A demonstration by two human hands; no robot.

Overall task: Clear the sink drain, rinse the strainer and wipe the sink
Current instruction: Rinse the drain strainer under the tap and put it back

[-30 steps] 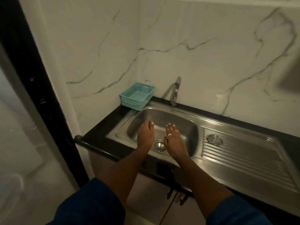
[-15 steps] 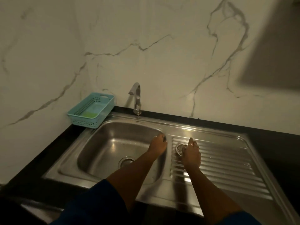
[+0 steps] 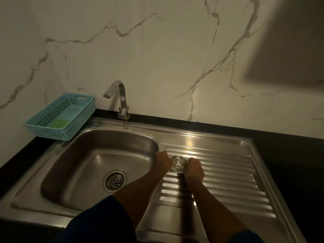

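Now both hands [image 3: 163, 161] [image 3: 194, 168] round the strainer [image 3: 178, 164].

Left grip [image 3: 163, 160] and right grip [image 3: 195, 167] side by side, both curled

A small home kitchen — a stainless-steel sink [image 3: 98, 155] with a ribbed drainboard [image 3: 228, 176] sits in a black counter [image 3: 289, 155]. Marble-look wall panels [image 3: 157, 58] back a single tap [image 3: 121, 95] — a teal plastic basket [image 3: 57, 134] stands beside it.

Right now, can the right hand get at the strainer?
Likely yes. The strainer lies uncovered on the drainboard, with the right hand at its right edge. The left hand is at the opposite edge, not over it. Whether either has a grip is unclear.
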